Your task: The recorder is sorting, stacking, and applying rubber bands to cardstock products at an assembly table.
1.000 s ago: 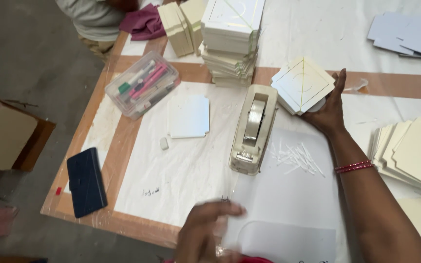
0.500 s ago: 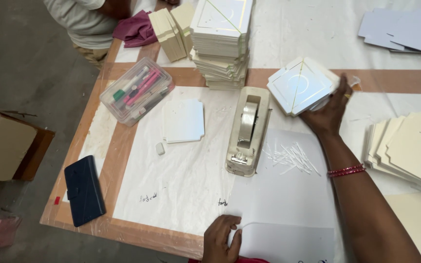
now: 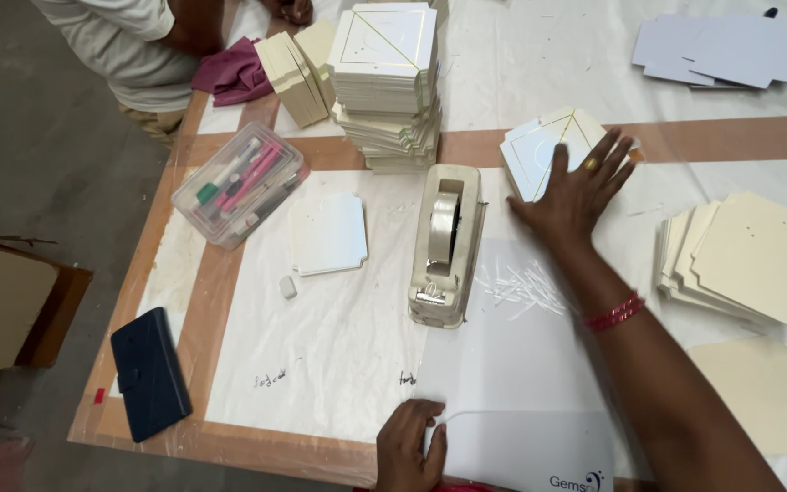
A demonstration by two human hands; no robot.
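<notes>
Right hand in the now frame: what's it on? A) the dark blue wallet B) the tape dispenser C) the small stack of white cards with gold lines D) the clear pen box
C: the right hand lies flat, fingers spread, on the small stack of white cards with gold lines, just right of the tape dispenser and apart from it; the left hand rests on a white sheet at the near table edge.

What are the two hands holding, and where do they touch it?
Nothing is gripped. The right hand lies flat, fingers spread, on top of a small pile of white cards. The left hand presses on the edge of a white sheet.
</notes>
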